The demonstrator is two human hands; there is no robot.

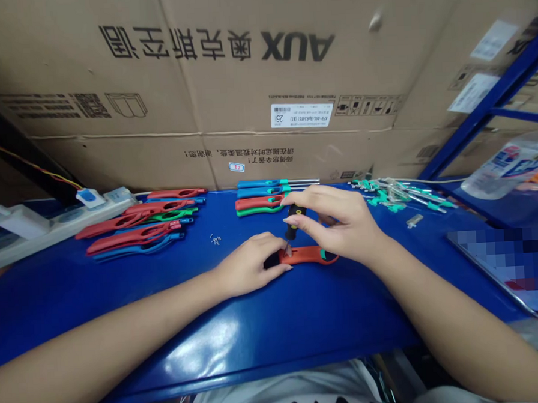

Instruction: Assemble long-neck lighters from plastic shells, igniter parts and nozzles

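On the blue tabletop lies an orange lighter casing [305,257], with a green trigger piece in the loop at its right end. My left hand [256,262] grips the casing's left end, its fingers closed around it and hiding part of it. Above the casing, my right hand [342,219] pinches a short black and yellow screwdriver [293,221] that is held nearly upright. The driver's tip points down at the casing beside my left fingertips; whether it sits in a screw is too small to tell. Several small screws [215,239] lie loose to the left.
Red, blue and green casings [138,232] are piled at left near a white power strip [67,221]. Lighters with metal tubes [260,196] lie behind my hands. Rods with green parts [399,194] are heaped at right, near a plastic bottle [497,168]. Cardboard [228,107] walls the back.
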